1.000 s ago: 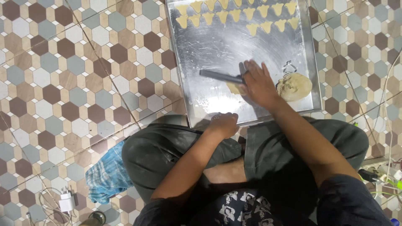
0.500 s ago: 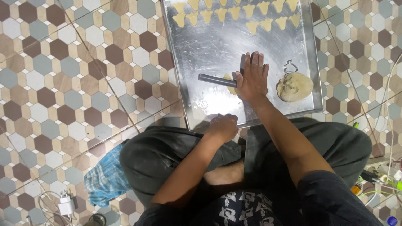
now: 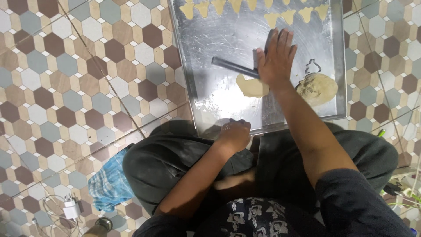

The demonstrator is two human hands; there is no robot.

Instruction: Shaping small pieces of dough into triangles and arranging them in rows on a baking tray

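A dark rolling pin (image 3: 234,67) lies across the middle of a large metal tray (image 3: 210,52) on the floor, and the right hand (image 3: 276,59) presses flat on its right end, fingers spread and stretched forward, palm down rather than wrapped around it. Just beneath the pin a small flattened piece of dough (image 3: 251,86) lies touching the tray; half a second ago the hand sat lower and nearer the person, so the pin has been pushed away across the dough, which now shows more fully and looks thinner and wider. The left hand (image 3: 234,134) is loosely curled, dusted with flour, resting at the near rim of the tray on the knee and holding nothing. To the right of the rolled piece sits a bigger lump of dough (image 3: 316,87), with a small wire-like cookie cutter (image 3: 312,66) just above it. Along the far edge, rows of cut dough shapes (image 3: 245,6) lie apart from each other. Off the tray, on the hexagon-tiled floor (image 3: 66,79), a blue checked cloth (image 3: 107,184) lies by the left leg, with a white charger plug (image 3: 70,207) near it; no labels can be made out
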